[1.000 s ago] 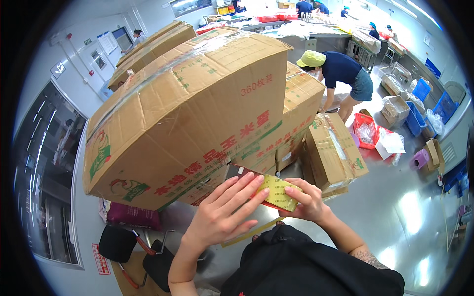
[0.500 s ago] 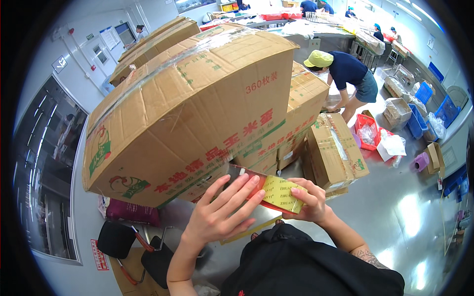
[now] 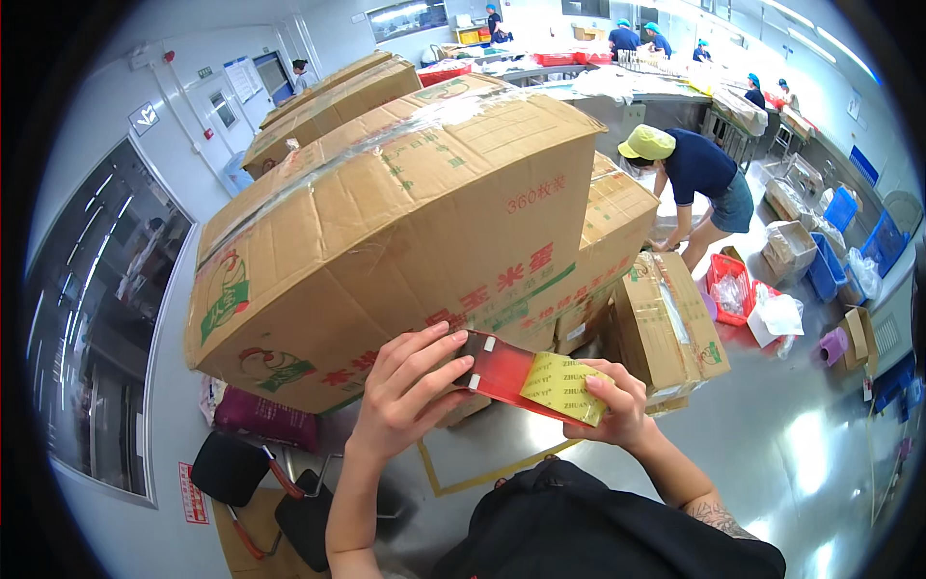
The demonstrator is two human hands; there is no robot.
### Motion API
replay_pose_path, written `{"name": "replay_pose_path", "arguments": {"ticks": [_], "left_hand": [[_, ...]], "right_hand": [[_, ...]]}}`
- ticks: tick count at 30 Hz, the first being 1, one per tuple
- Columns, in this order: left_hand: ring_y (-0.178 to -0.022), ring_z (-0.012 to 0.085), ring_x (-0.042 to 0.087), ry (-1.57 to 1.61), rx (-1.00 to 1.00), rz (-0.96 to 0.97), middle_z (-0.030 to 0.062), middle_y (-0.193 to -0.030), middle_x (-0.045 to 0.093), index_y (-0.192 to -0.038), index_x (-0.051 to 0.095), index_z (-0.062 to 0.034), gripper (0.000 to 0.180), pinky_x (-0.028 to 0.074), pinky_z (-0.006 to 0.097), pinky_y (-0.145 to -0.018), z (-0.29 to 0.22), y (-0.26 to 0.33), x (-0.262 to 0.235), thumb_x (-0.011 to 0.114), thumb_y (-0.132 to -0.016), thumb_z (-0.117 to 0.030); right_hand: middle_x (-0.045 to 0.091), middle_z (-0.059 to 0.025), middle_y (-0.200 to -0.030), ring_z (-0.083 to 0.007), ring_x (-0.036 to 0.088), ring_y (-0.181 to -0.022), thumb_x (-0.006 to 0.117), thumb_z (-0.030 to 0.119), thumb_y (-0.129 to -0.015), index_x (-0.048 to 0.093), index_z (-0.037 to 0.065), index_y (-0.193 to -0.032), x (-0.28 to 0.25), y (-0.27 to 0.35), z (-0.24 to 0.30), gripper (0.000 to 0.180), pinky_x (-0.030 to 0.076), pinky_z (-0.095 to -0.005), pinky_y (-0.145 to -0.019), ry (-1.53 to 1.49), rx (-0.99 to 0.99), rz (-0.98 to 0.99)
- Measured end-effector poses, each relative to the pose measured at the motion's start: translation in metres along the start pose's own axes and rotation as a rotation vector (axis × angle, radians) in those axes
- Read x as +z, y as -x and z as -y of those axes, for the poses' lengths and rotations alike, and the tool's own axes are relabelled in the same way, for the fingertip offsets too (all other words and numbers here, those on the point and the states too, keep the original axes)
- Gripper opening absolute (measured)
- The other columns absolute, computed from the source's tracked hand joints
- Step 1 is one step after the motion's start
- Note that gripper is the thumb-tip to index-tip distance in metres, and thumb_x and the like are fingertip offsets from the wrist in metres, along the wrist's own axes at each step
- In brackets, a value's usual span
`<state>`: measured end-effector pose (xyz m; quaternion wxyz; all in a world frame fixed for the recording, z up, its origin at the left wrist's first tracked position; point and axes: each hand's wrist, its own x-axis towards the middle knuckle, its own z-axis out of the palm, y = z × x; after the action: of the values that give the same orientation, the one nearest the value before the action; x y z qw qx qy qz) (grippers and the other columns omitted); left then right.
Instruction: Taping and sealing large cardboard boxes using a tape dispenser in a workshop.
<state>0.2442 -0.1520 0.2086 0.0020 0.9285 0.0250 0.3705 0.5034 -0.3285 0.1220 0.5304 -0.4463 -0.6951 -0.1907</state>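
Presently, the right hand (image 3: 624,405) holds a red box (image 3: 503,372) by its yellow end, before the lower edge of a carton (image 3: 395,251); the left hand (image 3: 400,391) touches the box's dark end, grip unclear.

The glossy grey floor (image 3: 767,415) is marked with a yellow line (image 3: 502,477). On its right side are set a red crate (image 3: 733,317), a blue crate (image 3: 825,275), a purple bucket (image 3: 830,347) and an open carton (image 3: 861,333). Toward the centre, cartons (image 3: 670,333) are stacked, their base partly hidden. At the left, a purple sack (image 3: 265,420) is laid low, its underside concealed. Farther back, a bench (image 3: 661,94) is partly covered with white sheeting (image 3: 600,83).
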Motion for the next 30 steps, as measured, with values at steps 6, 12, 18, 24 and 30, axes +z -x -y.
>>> {"name": "replay_pose_path", "arguments": {"ticks": [6,12,18,24,30], "left_hand": [[-0.129,0.0292,0.06,0.498,-0.352,-0.2,0.0172,-0.142,0.058,-0.125,0.068,-0.002,0.035,0.049,0.04,-0.106,-0.009,-0.011,-0.01,0.073,-0.098,-0.024],[-0.119,0.0183,0.057,0.7,-0.608,-0.124,0.0123,-0.129,0.058,-0.102,0.069,0.001,0.014,0.044,0.033,-0.105,-0.004,-0.017,-0.005,0.07,-0.099,-0.013],[-0.099,0.012,0.057,0.756,-0.624,-0.12,0.008,-0.113,0.062,-0.093,0.065,0.0002,0.009,0.045,0.028,-0.093,-0.006,-0.023,-0.006,0.07,-0.097,-0.006],[-0.103,0.0142,0.056,0.904,-0.773,-0.136,0.0067,-0.107,0.064,-0.089,0.065,0.0005,0.012,0.046,0.031,-0.095,-0.014,-0.022,-0.009,0.072,-0.095,-0.007],[-0.1,0.0102,0.058,1.014,-0.839,-0.156,0.0086,-0.116,0.062,-0.083,0.06,-0.0025,0.018,0.046,0.027,-0.092,-0.011,-0.012,-0.005,0.07,-0.096,-0.008]], "right_hand": [[0.066,-0.0117,-0.101,-0.0357,0.077,-0.092,0.097,0.02,-0.067,0.066,0.012,-0.126,-0.002,-0.013,-0.002,0.067,0.066,-0.0385,-0.07,-0.004,-0.074,-0.023],[0.063,-0.0101,-0.1,-0.0365,0.076,-0.096,0.09,0.006,-0.073,0.071,0.015,-0.123,-0.003,-0.022,0.002,0.054,0.066,-0.0366,-0.066,0.036,-0.149,0.015],[0.062,-0.0097,-0.101,-0.0352,0.076,-0.096,0.09,0.006,-0.072,0.072,0.018,-0.125,0.0,-0.021,0.004,0.058,0.064,-0.0343,-0.06,0.101,-0.173,0.036],[0.062,-0.0094,-0.1,-0.0342,0.076,-0.095,0.093,0.013,-0.071,0.071,0.017,-0.125,0.005,-0.015,0.007,0.059,0.063,-0.0345,-0.06,0.127,-0.124,0.054],[0.066,-0.0117,-0.099,-0.0345,0.077,-0.089,0.101,0.03,-0.063,0.067,0.01,-0.128,0.012,-0.01,0.011,0.076,0.065,-0.0376,-0.068,0.023,-0.102,-0.045]]}}
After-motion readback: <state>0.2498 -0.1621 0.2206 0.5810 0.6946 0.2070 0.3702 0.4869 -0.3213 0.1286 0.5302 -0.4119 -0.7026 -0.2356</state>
